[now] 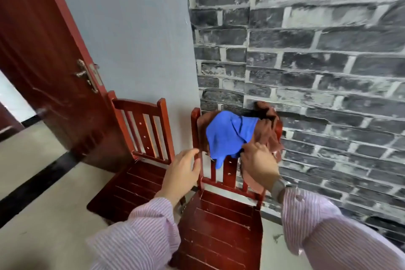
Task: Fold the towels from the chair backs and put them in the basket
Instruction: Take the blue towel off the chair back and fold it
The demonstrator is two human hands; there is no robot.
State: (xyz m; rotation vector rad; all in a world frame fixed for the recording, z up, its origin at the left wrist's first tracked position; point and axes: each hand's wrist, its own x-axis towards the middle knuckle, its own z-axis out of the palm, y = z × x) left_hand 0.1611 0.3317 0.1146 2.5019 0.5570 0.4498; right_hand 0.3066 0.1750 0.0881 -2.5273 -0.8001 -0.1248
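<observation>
Blue towel: draped over the right chair back at 12 o'clock, on a brown towel. Right hand: grip pinched on the cloth's lower edge, apparently for lifting. Left hand: fingers spread, near the post. Basket: not seen.

Two red wooden chairs, one on the left and one on the right, stand against the walls; two towels, one blue and one brown, drape the right chair's back; one door stands open.
</observation>
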